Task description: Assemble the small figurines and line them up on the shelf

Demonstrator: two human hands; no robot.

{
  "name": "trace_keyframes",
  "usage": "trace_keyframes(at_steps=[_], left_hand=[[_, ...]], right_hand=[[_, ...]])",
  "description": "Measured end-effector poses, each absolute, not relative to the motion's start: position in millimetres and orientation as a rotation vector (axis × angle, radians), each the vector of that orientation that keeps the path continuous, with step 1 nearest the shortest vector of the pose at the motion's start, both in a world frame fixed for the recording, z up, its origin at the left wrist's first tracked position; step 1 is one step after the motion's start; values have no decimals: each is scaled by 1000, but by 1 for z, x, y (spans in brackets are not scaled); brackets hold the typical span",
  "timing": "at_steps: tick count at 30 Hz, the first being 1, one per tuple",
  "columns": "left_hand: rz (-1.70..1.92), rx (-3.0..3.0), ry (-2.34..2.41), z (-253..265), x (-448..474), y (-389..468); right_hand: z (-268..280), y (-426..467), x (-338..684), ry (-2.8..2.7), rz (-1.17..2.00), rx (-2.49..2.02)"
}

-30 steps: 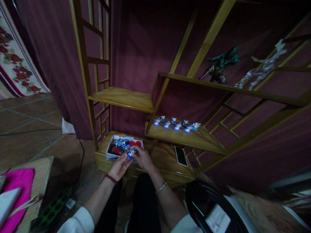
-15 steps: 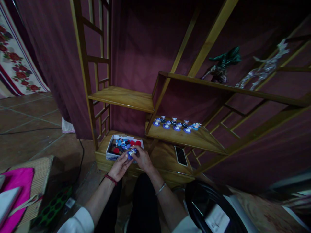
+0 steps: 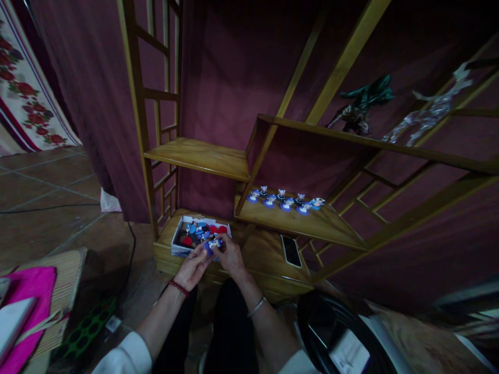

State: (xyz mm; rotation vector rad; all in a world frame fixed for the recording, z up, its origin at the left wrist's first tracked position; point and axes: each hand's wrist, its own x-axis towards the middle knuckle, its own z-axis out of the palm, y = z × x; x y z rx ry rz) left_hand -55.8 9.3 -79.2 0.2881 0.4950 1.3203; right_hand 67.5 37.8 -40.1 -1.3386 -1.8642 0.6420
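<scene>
Between my two hands is a small figurine (image 3: pixel 212 245) with a purple base and a pale, purple-topped body. My left hand (image 3: pixel 194 266) grips its base from the left, fingers closed. From the right, the fingers of my right hand (image 3: pixel 231 255) pinch its other side. Just beyond my hands an open cardboard box (image 3: pixel 181 250) holds several loose figurines with blue, red and purple bases. To the right, several similar figurines (image 3: pixel 287 203) stand upright in two rows on a wooden shelf (image 3: pixel 307 224).
A phone (image 3: pixel 291 251) lies on the low ledge at right. Higher up stand a dark green statue (image 3: pixel 360 106) and a clear deer-like figure (image 3: pixel 431 111). A black bin (image 3: pixel 343 332) is by my right arm. At left, a pink cloth (image 3: pixel 33 288) lies on a mat.
The figurine has tilted slightly between my fingers, both hands still on it. The view has shifted a little; the figurines on the shelf and in the box look the same.
</scene>
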Motion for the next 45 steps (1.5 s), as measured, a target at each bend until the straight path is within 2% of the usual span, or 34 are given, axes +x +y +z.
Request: trace_keyframes(at_steps=[30,45], left_hand=[[1301,239,532,-76,-62,9],[1284,288,475,-76,-64,8]], right_hand=[[-43,46,69,-1867,881,-1219],[-22,41,71,-2111,653,-1091]])
